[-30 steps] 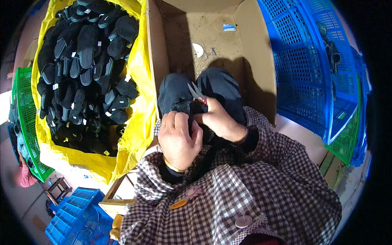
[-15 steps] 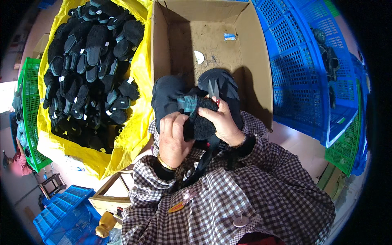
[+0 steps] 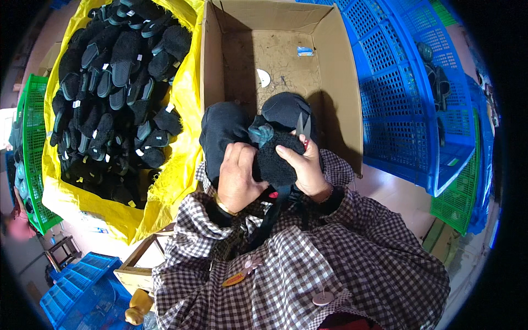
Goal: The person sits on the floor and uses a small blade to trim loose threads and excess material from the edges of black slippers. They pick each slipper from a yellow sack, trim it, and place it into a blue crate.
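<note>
Over my lap, a black fleecy slipper (image 3: 276, 160) lies between my two hands, a crumpled dark teal bit at its far end. My left hand (image 3: 237, 179) is closed on the slipper's left side, the fingertips partly hidden. From the right, my right hand (image 3: 309, 171) grips the slipper with the thumb lying on top of the fleece. Tucked in that same hand is a pair of scissors (image 3: 303, 126) with red on the handle, blades pointing away from me and slightly apart.
On the left stands a yellow woven sack (image 3: 190, 118) full of black slippers. An open cardboard box (image 3: 338, 71) lies ahead, with scraps in it. Blue plastic crates (image 3: 393, 118) rise at the right; a blue crate (image 3: 82, 289) and a wooden frame (image 3: 135, 264) sit lower left.
The slipper has turned and sits slightly lower, showing more of its fleecy face. My left fingers have moved from its teal end to its side. The scissors have shifted slightly right.
</note>
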`<state>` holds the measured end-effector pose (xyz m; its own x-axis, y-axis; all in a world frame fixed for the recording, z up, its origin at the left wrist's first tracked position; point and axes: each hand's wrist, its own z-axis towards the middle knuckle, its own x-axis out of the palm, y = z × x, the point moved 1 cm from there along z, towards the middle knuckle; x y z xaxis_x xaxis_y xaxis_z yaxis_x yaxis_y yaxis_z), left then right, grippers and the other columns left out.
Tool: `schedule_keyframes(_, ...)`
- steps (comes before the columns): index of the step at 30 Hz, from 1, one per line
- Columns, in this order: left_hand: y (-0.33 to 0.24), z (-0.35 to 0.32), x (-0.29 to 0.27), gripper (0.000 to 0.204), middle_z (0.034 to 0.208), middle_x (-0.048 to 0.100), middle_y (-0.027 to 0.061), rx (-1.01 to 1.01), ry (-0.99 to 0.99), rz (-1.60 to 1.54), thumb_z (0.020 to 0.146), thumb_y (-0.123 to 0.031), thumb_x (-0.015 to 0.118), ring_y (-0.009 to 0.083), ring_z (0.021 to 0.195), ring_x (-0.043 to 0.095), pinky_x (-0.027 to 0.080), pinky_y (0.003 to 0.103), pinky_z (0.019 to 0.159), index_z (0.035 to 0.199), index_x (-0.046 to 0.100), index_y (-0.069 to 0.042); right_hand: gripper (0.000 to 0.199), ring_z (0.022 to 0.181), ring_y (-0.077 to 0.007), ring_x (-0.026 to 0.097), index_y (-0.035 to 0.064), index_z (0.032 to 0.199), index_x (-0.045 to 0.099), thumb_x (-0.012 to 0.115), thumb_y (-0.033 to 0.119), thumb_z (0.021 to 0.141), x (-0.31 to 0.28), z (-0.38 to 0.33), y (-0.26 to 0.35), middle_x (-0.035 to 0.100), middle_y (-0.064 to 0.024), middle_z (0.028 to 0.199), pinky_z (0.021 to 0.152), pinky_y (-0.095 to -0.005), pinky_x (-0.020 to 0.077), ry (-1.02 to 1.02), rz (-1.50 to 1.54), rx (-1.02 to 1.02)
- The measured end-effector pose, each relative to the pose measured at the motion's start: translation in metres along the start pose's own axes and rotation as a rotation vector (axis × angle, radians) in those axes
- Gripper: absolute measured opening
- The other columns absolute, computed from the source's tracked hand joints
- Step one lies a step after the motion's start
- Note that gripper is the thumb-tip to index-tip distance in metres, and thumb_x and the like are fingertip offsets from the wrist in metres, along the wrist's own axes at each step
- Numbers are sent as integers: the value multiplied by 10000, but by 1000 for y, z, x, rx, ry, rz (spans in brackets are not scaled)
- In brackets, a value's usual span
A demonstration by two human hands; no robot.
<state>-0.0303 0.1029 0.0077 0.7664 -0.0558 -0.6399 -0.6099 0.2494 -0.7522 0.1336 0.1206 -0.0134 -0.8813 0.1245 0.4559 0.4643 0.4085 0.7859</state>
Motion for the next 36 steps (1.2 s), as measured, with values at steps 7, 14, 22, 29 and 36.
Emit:
schedule_keyframes(7,-13,-18,37,438,820,504,142,-116,-246,-13,436,-60,754,355,789,501,419,436,728,803,516,-32,358,827,-106,571,-23,1051,572,764,111,779,-15,8,11,626,-42,934,749,-280,480,52,-747,-334)
schedule_keyframes(14,-11,-36,42,554,987,537,193,-35,-305,36,537,-60,763,381,922,513,422,444,816,1026,513,13,565,969,-216,611,-61,1106,527,795,253,721,-16,26,65,620,-219,1045,849,-343,473,568,-1163,-71)
schedule_keyframes(22,-5,-33,50,443,806,503,164,-119,-331,-39,476,-18,753,368,796,515,439,418,694,833,491,-7,546,954,-160,593,-50,1177,548,777,22,687,2,31,70,642,-116,1105,873,-305,480,661,-800,415)
schedule_keyframes(29,-4,-34,46,376,709,459,174,-364,-410,-227,484,32,701,396,680,491,436,421,608,754,443,0,421,878,-96,610,-22,1161,560,720,-21,772,27,12,54,649,-43,1012,809,-272,531,367,-828,361)
schedule_keyframes(36,-10,-43,40,329,837,585,111,-801,-557,-740,587,111,578,142,818,544,464,286,757,893,509,13,415,908,-105,608,-38,1132,571,740,6,755,53,6,22,659,-66,1027,840,-283,517,314,-781,120)
